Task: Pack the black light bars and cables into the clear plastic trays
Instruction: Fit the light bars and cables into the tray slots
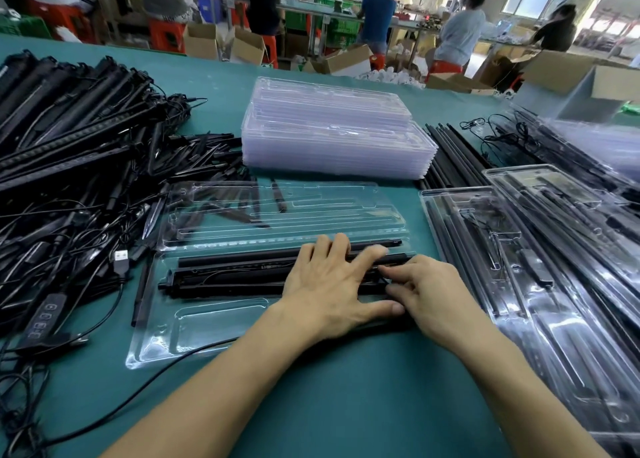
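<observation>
The black light bars (235,274) lie in the open clear plastic tray (156,347) at the centre of the frame, with their long axis running left to right. The left hand (325,284) presses on their right half with spread, straight fingers. Just to its right, the right hand (426,291) pinches the bars' right end with curled fingers. I judge this end must be seated next.

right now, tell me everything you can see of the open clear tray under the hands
The clear tray is a thin, glossy moulded-plastic clamshell, lying open in two halves on the green table. Black light bars lie lengthwise in the near half's long channels; the wide pocket nearest the person is empty. The left hand presses flat on the bars; the right hand, fingers curled, meets their right end.
</observation>
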